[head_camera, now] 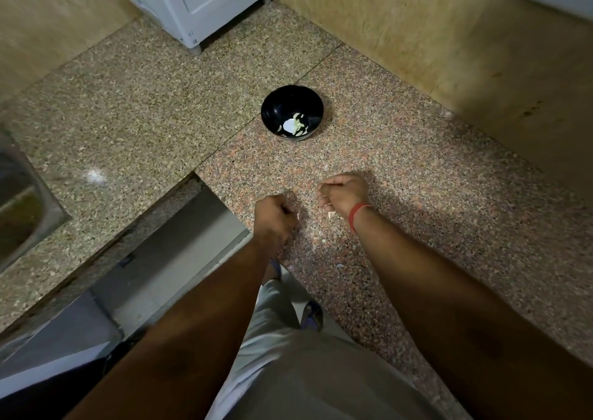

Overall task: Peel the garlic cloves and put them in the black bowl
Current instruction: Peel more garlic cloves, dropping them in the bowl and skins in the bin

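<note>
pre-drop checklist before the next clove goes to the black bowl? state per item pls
1. Black bowl upright on the counter: ok.
2. Bowl already holds pale peeled pieces, with room left: ok.
3. Path from the hands to the bowl unobstructed: ok.
4. Left hand holds a clove: cannot tell, fingers curled and contents hidden.
5. Right hand clove fully peeled: cannot tell, fingers curled.
6. Peel scraps kept out of the bowl, lying on the counter by the hands: ok.

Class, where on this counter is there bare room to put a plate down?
Bare granite lies between the black bowl and the sink, and right of the bowl toward the wooden wall. Crowded: the front edge, where left hand, right hand and peel scraps sit.
</note>
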A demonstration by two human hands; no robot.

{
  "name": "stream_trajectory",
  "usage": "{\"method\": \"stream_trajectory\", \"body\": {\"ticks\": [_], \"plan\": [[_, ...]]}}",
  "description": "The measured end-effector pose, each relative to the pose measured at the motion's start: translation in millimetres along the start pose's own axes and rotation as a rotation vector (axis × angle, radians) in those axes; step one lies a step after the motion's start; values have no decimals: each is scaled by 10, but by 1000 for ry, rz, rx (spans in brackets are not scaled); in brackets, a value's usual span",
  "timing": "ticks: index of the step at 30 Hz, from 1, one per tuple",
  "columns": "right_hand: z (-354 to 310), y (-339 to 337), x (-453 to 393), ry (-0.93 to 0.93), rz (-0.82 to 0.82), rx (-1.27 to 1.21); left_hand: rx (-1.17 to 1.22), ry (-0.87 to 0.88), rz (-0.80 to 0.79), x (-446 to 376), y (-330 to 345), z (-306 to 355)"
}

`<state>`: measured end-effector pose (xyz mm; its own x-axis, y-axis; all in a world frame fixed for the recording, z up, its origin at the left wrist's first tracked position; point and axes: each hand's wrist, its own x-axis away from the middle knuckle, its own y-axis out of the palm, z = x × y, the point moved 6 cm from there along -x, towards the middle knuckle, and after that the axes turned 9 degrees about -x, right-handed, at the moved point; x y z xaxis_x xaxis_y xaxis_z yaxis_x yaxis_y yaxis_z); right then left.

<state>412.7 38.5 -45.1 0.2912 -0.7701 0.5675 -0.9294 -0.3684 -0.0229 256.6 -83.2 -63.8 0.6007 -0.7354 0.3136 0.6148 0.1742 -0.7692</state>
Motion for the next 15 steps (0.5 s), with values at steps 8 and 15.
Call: {"method": "stream_trajectory", "body": {"ticks": [8, 15], "plan": [[-159, 172, -304, -6, -11, 226, -88, 69, -60, -40, 76, 55], [-164, 96, -351, -192, 38, 397, -201, 141, -23, 57, 44, 153]]}}
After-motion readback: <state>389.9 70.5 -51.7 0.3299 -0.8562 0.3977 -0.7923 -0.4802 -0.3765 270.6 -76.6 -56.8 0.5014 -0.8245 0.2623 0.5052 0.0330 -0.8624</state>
